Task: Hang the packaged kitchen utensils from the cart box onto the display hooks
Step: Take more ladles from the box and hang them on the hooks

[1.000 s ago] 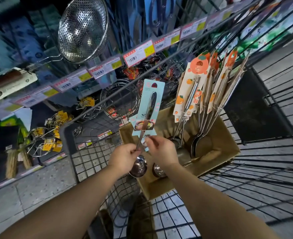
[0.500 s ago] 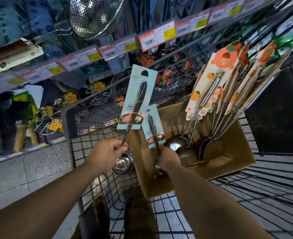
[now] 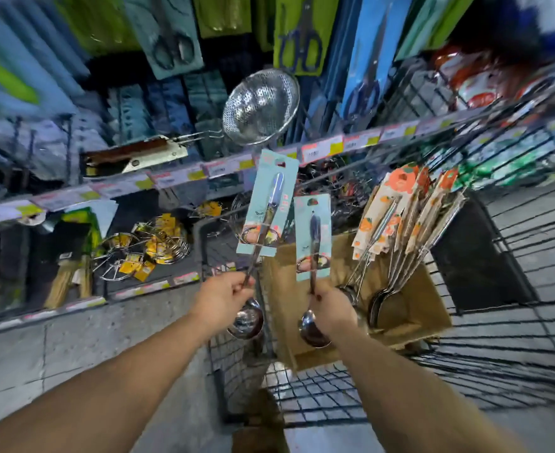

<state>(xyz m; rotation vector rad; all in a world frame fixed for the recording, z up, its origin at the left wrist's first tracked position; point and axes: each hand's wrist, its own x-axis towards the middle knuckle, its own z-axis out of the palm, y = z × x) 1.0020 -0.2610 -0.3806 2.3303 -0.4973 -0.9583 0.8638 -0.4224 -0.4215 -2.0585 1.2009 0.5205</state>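
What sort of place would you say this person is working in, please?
Most likely a shop's kitchenware aisle: price tags line the shelf edge, carded scissors hang above, and a wire cart holds a box of packaged ladles. Each hand holds one carded ladle.

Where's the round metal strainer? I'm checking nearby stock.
The strainer hangs mid-frame in the head view, above the price-tag rail and the teal ladle card.
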